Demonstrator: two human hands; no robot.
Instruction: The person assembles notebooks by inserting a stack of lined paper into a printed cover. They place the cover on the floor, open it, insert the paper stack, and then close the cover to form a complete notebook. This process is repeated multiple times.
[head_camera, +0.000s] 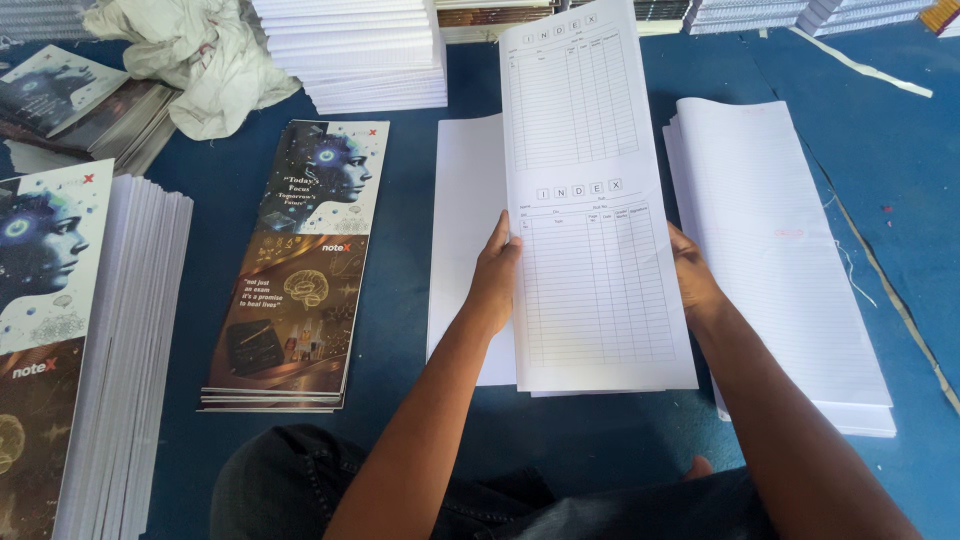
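Note:
A long white printed sheet bundle (590, 200) with two ruled tables, one above the other, is held up over the blue surface. My left hand (495, 275) grips its left edge and my right hand (692, 280) grips its right edge, both near the lower table. Under and to the left of it lies a thin pile of plain white sheets (462, 230). A thicker stack of faintly ruled white paper (780, 260) lies to the right.
A small pile of dark illustrated notebook covers (300, 270) lies left of centre. A tall stack of covered page sets (90, 340) fills the left edge. More paper stacks (360, 50) and a crumpled white cloth (200, 60) sit at the back.

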